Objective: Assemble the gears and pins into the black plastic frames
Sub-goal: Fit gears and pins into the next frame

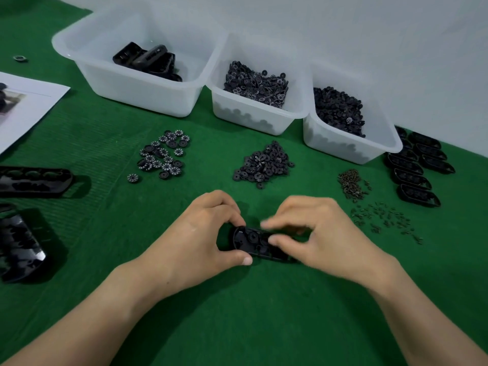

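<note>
Your left hand [200,233] grips the left end of the black oblong plastic frame [250,240], with the thumb on the near rim and the curled fingers on the far rim. The frame lies low on the green felt mat [237,313], directly in front of you. Your right hand [317,233] brings thumb and forefinger close together over the middle of the frame, but they are blurred, so I cannot tell if they pinch a gear, a pin, or only press the frame. The danger is probably here: some gears seem already seated inside the frame, and if you tilt it or push a part in crookedly, they can jump out onto the mat. Right of the frame, near your right hand, the small dark pins [385,220] lie scattered, with a heap of brownish little metal parts [353,184] just behind them, and a wide move of the wrist can sweep them away. Behind the frame, the numbered black gears [162,157] and the plain black gears [264,165] are well apart from it, so there you have room.
</note>
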The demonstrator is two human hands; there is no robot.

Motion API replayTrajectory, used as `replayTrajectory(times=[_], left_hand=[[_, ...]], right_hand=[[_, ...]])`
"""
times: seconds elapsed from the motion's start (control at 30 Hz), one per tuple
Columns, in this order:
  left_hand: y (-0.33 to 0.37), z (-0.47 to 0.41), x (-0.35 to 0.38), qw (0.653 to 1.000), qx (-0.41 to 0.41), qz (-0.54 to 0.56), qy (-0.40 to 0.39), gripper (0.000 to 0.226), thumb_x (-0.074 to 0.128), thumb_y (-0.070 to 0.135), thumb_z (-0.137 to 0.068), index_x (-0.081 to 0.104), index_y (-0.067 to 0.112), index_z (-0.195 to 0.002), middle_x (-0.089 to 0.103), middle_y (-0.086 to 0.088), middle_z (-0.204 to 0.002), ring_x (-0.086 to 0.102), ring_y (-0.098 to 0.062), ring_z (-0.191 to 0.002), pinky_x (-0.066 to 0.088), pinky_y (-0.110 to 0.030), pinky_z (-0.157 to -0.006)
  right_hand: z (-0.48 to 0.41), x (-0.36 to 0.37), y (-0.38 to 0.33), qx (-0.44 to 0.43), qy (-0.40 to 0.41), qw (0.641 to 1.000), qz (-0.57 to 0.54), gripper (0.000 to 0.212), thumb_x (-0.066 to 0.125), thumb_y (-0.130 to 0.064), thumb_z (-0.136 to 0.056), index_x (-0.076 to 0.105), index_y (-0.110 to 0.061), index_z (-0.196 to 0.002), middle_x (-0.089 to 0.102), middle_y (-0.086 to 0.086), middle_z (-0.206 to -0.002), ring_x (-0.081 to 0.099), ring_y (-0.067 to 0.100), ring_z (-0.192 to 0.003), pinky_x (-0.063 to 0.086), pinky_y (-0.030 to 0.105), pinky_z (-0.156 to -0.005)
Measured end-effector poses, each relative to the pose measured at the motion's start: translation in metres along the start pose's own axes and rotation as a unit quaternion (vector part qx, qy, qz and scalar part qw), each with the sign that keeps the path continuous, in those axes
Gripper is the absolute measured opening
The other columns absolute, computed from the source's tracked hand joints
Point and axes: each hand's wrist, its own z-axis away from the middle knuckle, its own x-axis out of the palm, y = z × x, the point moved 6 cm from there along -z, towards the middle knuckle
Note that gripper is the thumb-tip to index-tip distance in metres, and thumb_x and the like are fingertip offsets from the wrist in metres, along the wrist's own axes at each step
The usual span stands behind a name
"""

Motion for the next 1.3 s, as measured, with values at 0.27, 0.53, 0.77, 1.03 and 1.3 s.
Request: replayTrajectory(times=[0.27, 0.53, 0.77, 1.03, 1.3], left_hand=[[0.0, 0.0, 0.0, 1.0, 0.002, -0.002, 0.001, 0.038, 0.075, 0.046, -0.062, 0.063, 0.025, -0.092, 0.046, 0.021, -0.102, 0.044, 0.006, -0.099, 0.033, -0.006, -0.086], [-0.001, -0.001, 0.001, 1.0, 0.001, -0.002, -0.001, 0.038, 0.075, 0.046, -0.061, 0.062, 0.027, -0.091, 0.046, 0.021, -0.102, 0.043, 0.007, -0.098, 0.032, -0.005, -0.086], [-0.002, -0.001, 0.001, 1.0, -0.001, -0.008, -0.002, 0.038, 0.073, 0.049, -0.061, 0.062, 0.028, -0.091, 0.046, 0.022, -0.102, 0.044, 0.005, -0.1, 0.036, -0.012, -0.088], [-0.003, 0.0, 0.001, 1.0, -0.004, -0.001, -0.001, 0.037, 0.072, 0.049, -0.061, 0.061, 0.029, -0.09, 0.045, 0.022, -0.102, 0.044, 0.005, -0.099, 0.035, -0.009, -0.087], [-0.003, 0.0, 0.001, 1.0, -0.003, -0.004, -0.001, 0.037, 0.072, 0.049, -0.061, 0.061, 0.029, -0.091, 0.046, 0.022, -0.103, 0.045, 0.005, -0.099, 0.036, -0.009, -0.086]], right_hand=[[-0.047, 0.009, 0.033, 0.162, 0.147, 0.974, 0.061, 0.01, 0.068, -0.029, -0.079, 0.068, -0.02, -0.081, 0.052, -0.011, -0.069, 0.049, 0.005, -0.063, 0.043, 0.025, -0.065], [-0.028, 0.011, 0.039, 0.167, 0.096, 0.978, -0.074, 0.017, 0.074, -0.014, -0.073, 0.065, -0.026, -0.079, 0.059, -0.014, -0.068, 0.05, -0.004, -0.058, 0.04, 0.008, -0.055], [-0.034, 0.012, 0.033, 0.146, 0.112, 0.982, -0.03, 0.007, 0.072, -0.017, -0.074, 0.07, -0.02, -0.08, 0.058, -0.008, -0.071, 0.044, 0.0, -0.055, 0.039, 0.02, -0.062], [0.017, -0.003, 0.02, 0.084, 0.095, 0.986, -0.103, 0.014, 0.073, -0.012, -0.073, 0.069, -0.025, -0.077, 0.061, -0.009, -0.079, 0.057, 0.009, -0.073, 0.045, 0.018, -0.063], [0.031, 0.004, 0.011, 0.05, 0.087, 0.995, -0.028, 0.013, 0.072, -0.015, -0.076, 0.072, -0.022, -0.087, 0.06, -0.009, -0.083, 0.057, 0.007, -0.076, 0.047, 0.024, -0.065]])
